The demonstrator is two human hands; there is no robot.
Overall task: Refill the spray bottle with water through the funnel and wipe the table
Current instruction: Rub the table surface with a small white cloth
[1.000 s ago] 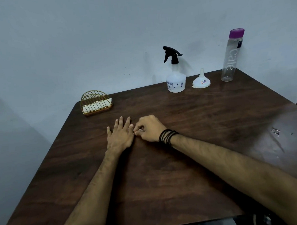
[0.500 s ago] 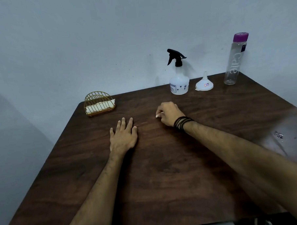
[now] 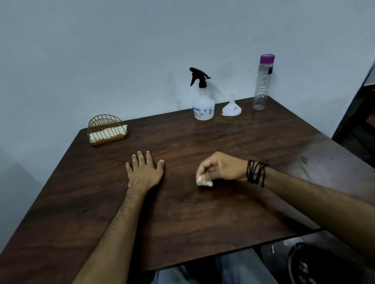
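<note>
A white spray bottle (image 3: 203,108) with a black trigger head stands at the table's far edge by the wall. Right of it a white funnel (image 3: 231,109) rests mouth down, and further right stands a tall clear water bottle (image 3: 261,82) with a purple cap. My right hand (image 3: 220,167) is closed on a small crumpled white tissue (image 3: 203,181) pressed against the dark wooden table (image 3: 207,216) near its middle. Left of it, my left hand (image 3: 144,171) lies flat on the tabletop, fingers spread, holding nothing.
A gold wire napkin holder (image 3: 107,130) with white napkins sits at the far left corner. The table's right part carries a scuffed patch (image 3: 303,159). A dark doorway or furniture shows at the right, and my knees sit under the near edge.
My right hand has swept with the tissue from beside my left hand, outward toward the far side, then back toward me and to the right. My left hand stays flat in place.
</note>
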